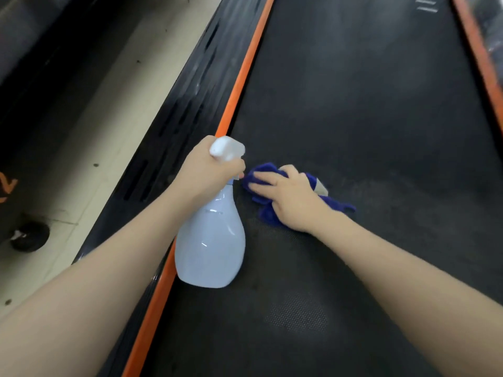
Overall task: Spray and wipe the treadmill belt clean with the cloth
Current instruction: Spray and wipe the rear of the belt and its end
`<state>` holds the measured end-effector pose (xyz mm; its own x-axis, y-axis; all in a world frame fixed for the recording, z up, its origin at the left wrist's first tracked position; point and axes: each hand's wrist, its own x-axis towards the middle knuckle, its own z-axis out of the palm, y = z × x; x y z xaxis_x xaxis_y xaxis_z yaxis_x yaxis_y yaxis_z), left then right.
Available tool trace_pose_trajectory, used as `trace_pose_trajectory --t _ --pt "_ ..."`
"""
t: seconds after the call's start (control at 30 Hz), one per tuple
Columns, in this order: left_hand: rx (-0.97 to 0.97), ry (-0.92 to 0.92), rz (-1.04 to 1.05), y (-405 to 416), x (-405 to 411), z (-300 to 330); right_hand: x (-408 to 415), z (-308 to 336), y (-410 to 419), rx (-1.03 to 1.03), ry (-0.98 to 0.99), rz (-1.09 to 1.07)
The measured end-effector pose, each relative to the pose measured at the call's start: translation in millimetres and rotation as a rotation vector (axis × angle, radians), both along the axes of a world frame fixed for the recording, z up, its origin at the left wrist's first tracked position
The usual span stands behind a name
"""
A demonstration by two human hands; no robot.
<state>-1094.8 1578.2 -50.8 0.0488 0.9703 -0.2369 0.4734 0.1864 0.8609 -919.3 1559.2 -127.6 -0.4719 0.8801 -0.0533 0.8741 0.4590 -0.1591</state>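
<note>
Head view. A dark textured treadmill belt [367, 110] fills the centre and right of the frame, running away from the camera. An orange edge strip [239, 83] borders the belt on its left side, and a second orange strip [479, 50] borders it on the right. Outside the left strip lies a black side rail with long slots [174, 126], and beyond that a pale, speckled floor [89, 137]. A black round foot [30, 236] stands on the floor at lower left.

The left hand [209, 170] is curled round the neck of a pale blue translucent plastic spray bottle [211, 240], just under its white trigger head [227, 146]. The bottle hangs below the hand with its rounded base toward the camera, over the left margin of the belt and the orange strip. Whether the base touches the belt cannot be told.

The right hand [288, 197] lies palm down on a crumpled dark blue cloth [262, 170], fingers extended and slightly spread, pressing the cloth against the belt. The cloth sits on the belt near its left edge, just beside the bottle's head; folds protrude ahead of the fingertips and behind the wrist side. A small pale tag [321, 187] shows at the cloth's far edge. Both forearms are bare.
</note>
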Motion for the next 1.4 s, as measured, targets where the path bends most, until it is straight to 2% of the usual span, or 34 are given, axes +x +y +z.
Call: trace_pose_trajectory --t 0.07,0.1,0.13,0.23,0.27,0.33,0.4,0.47,0.53,0.63,0.67,0.73,0.83,0.9,0.93,1.03,1.07,1.13,1.23,1.3,1.33,1.4 --pt "-0.02 0.007 -0.049 -0.2 2.0 1.9 15.0 0.9 -19.7 -0.028 0.012 0.192" --pt "-0.019 0.008 -0.061 0.0 2.9 1.3 25.3 -0.7 -12.4 -0.009 -0.01 0.187" --pt "-0.016 0.011 -0.066 0.7 4.0 -0.4 33.0 -1.7 1.2 0.011 -0.027 0.081" --pt "-0.019 -0.008 -0.089 -1.1 10.1 -2.3 34.1 -1.4 40.7 -0.025 0.007 -0.48" --pt "-0.011 -0.028 -0.088 -1.5 12.5 -1.9 29.5 0.0 44.3 -0.027 -0.002 -0.543" --pt "0.016 -0.063 -0.104 -5.4 18.1 3.5 25.8 1.3 32.0 -0.036 0.002 -0.457" --pt "0.088 -0.069 -0.166 -6.9 25.2 12.2 25.4 -5.2 0.7 0.046 0.052 -0.187" --pt "0.125 -0.065 -0.191 -6.4 32.6 18.8 28.0 -5.0 -22.1 0.033 0.07 -0.004" --pt "0.156 -0.067 -0.182 -3.8 39.9 20.6 32.4 -6.9 -13.2 0.015 0.035 -0.068" --pt "0.18 -0.026 -0.083 -1.9 47.2 15.2 30.8 -5.1 31.1 -0.002 0.059 -0.43" --pt "0.165 -0.034 -0.046 -1.9 48.8 13.0 30.5 -3.3 39.5 0.0 0.077 -0.485" --pt "0.151 -0.055 -0.038 -5.4 50.1 8.8 30.2 -3.6 29.7 -0.013 0.071 -0.422" --pt "0.167 -0.054 -0.054 -6.9 47.0 8.6 38.6 -6.0 -25.0 0.067 0.04 -0.078" --pt "0.177 -0.042 -0.023 -6.2 45.5 8.9 56.6 -8.0 -36.8 0.11 -0.013 0.016" --pt "0.177 -0.04 -0.009 -4.7 45.3 8.0 68.1 -9.1 -26.3 0.102 -0.011 -0.044" --pt "0.17 -0.009 0.02 -2.2 45.9 3.4 94.4 -4.9 23.8 0.039 0.04 -0.558" --pt "0.176 0.005 0.021 -1.7 46.3 2.6 95.2 -1.0 31.0 0.024 0.037 -0.647" --pt "0.195 0.032 0.012 -1.1 48.4 1.8 87.2 0.9 17.6 0.054 0.016 -0.598" --pt "0.161 0.091 -0.01 1.8 54.1 3.9 80.7 -6.9 -42.7 0.101 0.037 -0.213" --pt "0.128 0.106 -0.035 4.0 59.5 4.4 97.9 -6.9 -43.7 0.125 -0.014 -0.092" --pt "0.121 0.115 -0.055 4.2 62.0 4.8 106.5 -3.9 -29.9 0.122 -0.03 -0.137" --pt "0.119 0.127 -0.081 2.0 65.6 5.2 122.1 -0.3 5.4 0.091 -0.082 -0.429"
